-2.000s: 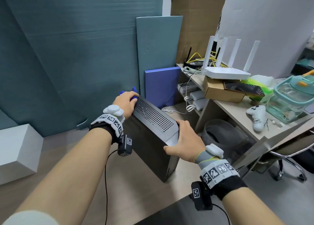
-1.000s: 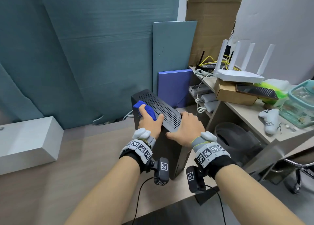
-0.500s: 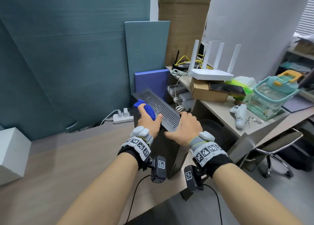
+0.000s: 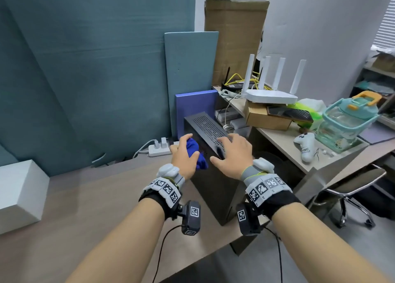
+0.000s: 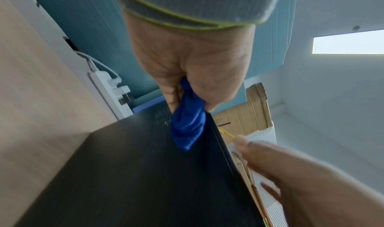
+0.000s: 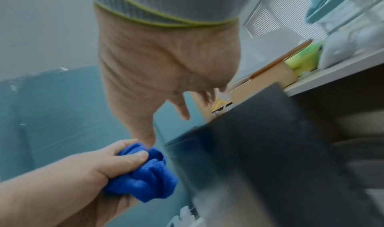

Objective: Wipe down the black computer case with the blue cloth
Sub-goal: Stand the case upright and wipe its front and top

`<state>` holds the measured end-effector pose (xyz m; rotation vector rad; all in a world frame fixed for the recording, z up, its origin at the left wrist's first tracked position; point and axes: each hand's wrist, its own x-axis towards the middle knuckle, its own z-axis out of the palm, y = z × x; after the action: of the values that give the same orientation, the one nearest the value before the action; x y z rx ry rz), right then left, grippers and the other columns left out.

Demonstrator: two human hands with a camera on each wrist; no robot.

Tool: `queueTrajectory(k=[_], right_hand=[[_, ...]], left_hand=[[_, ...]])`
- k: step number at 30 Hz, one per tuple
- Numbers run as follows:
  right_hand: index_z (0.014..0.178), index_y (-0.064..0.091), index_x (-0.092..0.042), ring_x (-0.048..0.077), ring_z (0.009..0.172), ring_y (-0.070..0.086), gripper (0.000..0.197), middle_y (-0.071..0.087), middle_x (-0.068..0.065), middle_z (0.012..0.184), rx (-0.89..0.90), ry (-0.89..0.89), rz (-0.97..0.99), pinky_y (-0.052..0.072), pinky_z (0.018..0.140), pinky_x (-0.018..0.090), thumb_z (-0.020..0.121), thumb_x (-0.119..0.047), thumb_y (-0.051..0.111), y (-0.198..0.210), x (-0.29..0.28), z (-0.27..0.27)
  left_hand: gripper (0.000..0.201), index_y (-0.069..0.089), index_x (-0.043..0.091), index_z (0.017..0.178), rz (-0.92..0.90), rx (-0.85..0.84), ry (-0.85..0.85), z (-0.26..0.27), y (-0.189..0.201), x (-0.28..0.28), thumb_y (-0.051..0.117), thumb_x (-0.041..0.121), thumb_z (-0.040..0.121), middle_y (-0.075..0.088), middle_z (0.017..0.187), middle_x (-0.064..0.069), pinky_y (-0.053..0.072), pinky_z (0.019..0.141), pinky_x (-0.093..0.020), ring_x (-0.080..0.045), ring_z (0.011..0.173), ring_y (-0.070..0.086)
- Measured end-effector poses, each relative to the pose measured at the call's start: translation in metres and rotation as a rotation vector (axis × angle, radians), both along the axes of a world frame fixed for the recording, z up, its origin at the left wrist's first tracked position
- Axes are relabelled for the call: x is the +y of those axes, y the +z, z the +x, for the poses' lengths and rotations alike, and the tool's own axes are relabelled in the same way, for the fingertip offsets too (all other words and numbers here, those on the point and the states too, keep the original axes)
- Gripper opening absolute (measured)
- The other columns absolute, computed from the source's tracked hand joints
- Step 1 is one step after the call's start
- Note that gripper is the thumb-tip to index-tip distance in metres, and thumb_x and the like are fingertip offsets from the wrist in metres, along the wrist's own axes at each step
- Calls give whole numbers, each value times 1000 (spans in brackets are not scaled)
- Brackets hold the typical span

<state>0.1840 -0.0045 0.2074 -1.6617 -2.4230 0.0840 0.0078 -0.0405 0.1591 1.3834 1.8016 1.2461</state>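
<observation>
The black computer case point(image 4: 211, 184) stands upright on the wooden table, its perforated top point(image 4: 208, 128) facing up. My left hand point(image 4: 184, 154) grips the bunched blue cloth point(image 4: 195, 152) beside the case's upper left edge; the cloth point(image 5: 188, 125) hangs against the case's dark side panel point(image 5: 133, 173). My right hand point(image 4: 232, 154) hovers with spread, relaxed fingers over the near end of the top and holds nothing. The right wrist view shows the cloth point(image 6: 145, 171) in the left hand point(image 6: 116, 161) next to the blurred case point(image 6: 259, 156).
A white power strip point(image 4: 159, 149) lies behind the case by the teal wall. To the right, a lower desk point(image 4: 284, 143) holds a white router point(image 4: 270, 95), cardboard box point(image 4: 266, 118), game controller point(image 4: 305, 145) and teal container point(image 4: 346, 122). A grey box point(image 4: 20, 194) sits left; an office chair point(image 4: 352, 186) stands right.
The left hand slid the cloth off the perforated top to the case's left side. The right hand lifted off the top and spread its fingers. The case, tilted two seconds ago, stands upright.
</observation>
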Motion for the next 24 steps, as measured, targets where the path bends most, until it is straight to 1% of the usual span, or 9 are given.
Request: queueTrajectory(k=[2,4,6,8,11,13,15,20,24], right_hand=[[147,45,-30,28,136,41,61,47,4,143,141,128,-27,31,114,44,90,-46,61,2,-10,-22],[151,39,-31,25,136,43,67,47,3,146,293,232,-215,34,115,45,89,-32,63,1,-24,-47],[150,39,-38,18,130,51,74,53,-3,142,395,325,-382,40,113,41,81,-28,65,-6,-38,-72],[139,52,-40,11,117,61,67,64,-8,128,455,365,-499,48,107,38,75,-28,66,-15,-45,-84],[110,72,-25,16,92,70,32,73,-4,100,430,417,-534,57,91,42,78,-20,72,-26,-64,-114],[99,72,-25,16,77,68,18,74,-3,86,432,428,-565,59,83,43,82,-22,71,-31,-74,-125],[98,67,-26,11,69,62,12,68,-7,79,396,472,-588,57,78,39,87,-23,69,-37,-89,-142],[112,60,-27,20,72,61,23,65,6,93,354,555,-625,52,54,29,97,-11,54,-39,-123,-176],[114,59,-31,16,76,58,32,52,2,109,267,639,-601,48,60,18,87,-19,69,-44,-142,-195]], left_hand=[[74,33,47,138,46,-161,-142,-21,2,-23,70,15,82,55,129,-4,52,91,-35,-21,101,64],[74,40,43,127,-8,-294,-203,-46,4,-49,79,12,73,69,110,-12,59,78,-46,-31,91,71],[65,48,39,115,-52,-226,-195,-72,5,-72,84,21,63,72,103,-9,60,77,-50,-31,89,71],[56,54,36,105,-103,-119,-223,-88,5,-87,85,30,59,72,101,-2,58,81,-49,-26,91,70],[48,58,32,97,-147,-7,-173,-126,-3,-122,84,38,57,70,94,0,58,76,-43,-23,83,68],[40,55,32,88,-163,3,-120,-143,-9,-138,84,38,61,68,86,-3,55,65,-39,-22,70,63],[30,52,29,82,-141,9,-93,-158,-14,-160,80,32,71,63,84,-5,49,66,-35,-17,69,56],[12,50,22,84,-51,-4,-63,-175,-9,-198,62,19,85,56,73,1,42,64,-31,-13,65,47],[17,51,25,86,-43,55,-68,-191,-9,-216,62,12,87,58,72,2,47,67,-36,-14,66,48]])
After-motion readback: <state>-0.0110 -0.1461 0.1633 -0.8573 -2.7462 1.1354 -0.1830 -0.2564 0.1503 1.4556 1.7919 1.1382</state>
